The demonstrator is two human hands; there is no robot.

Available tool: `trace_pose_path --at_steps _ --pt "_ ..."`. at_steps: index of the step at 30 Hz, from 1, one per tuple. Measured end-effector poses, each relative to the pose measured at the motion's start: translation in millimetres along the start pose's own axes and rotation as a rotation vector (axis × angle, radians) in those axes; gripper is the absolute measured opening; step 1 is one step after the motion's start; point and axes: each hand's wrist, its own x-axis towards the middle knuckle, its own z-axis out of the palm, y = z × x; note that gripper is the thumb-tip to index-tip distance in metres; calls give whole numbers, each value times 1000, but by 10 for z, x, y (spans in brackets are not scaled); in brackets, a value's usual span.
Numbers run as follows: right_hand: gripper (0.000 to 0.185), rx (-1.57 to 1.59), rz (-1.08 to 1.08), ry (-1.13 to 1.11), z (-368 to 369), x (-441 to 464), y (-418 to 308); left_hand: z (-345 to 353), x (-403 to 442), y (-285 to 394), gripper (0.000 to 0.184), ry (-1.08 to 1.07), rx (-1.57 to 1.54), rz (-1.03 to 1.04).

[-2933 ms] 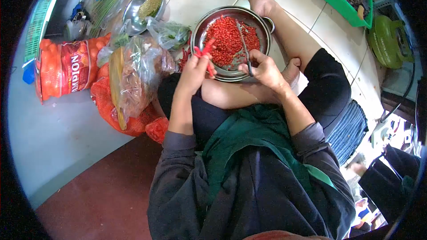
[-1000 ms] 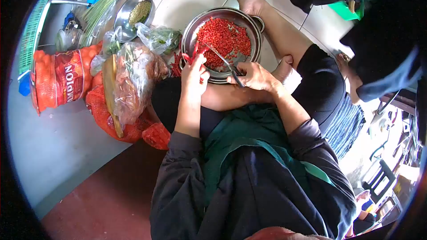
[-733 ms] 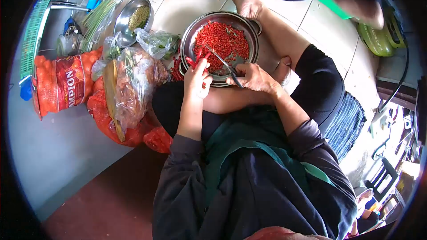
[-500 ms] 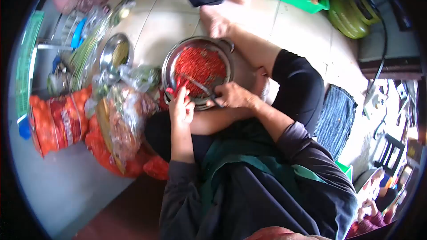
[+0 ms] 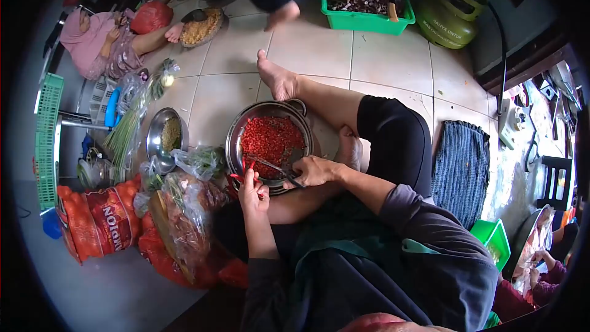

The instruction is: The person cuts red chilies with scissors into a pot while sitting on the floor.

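My left hand (image 5: 253, 195) is closed on a few slim red chilies (image 5: 251, 163), held over the near-left rim of a metal pot (image 5: 305, 124). My right hand (image 5: 314, 171) grips what look like scissors (image 5: 269, 165), with a dark handle and thin metal blades. The blades point left across the pot, right beside the chilies; whether they touch is too small to tell. Cut red chili pieces (image 5: 270, 138) cover much of the pot's bottom. The pot stands on the floor in front of my crossed legs.
Left of the pot are a metal bowl (image 5: 150, 141), plastic-bagged food (image 5: 190, 203) and a red net sack (image 5: 101, 218). A green crate (image 5: 369, 24) and gas cylinder (image 5: 445, 21) stand beyond. A person (image 5: 92, 43) sits far left; a dark mat (image 5: 462, 169) lies right.
The view has tilted upward, so pot and hands sit lower and more of the far room shows. Both hands keep their hold over the pot. Another person's foot at the top has shifted.
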Motion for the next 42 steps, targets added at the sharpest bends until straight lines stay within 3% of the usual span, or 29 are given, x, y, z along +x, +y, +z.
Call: trace_pose_path --at_steps 5,8,21,28,42 --pt "69 -10 22 -35 -60 -19 -69 41 -35 -4 12 -30 46 0" --pt "63 65 -105 68 -33 -29 -37 112 -78 32 11 -5 60 -34" --pt "66 66 21 -48 -116 -1 -179 161 -58 70 13 -54 12 4" --pt "57 50 -48 31 -18 81 -7 167 -85 36 12 -73 25 -3" --pt "59 32 -106 77 -19 66 61 123 -60 49 10 -36 -62 -86"
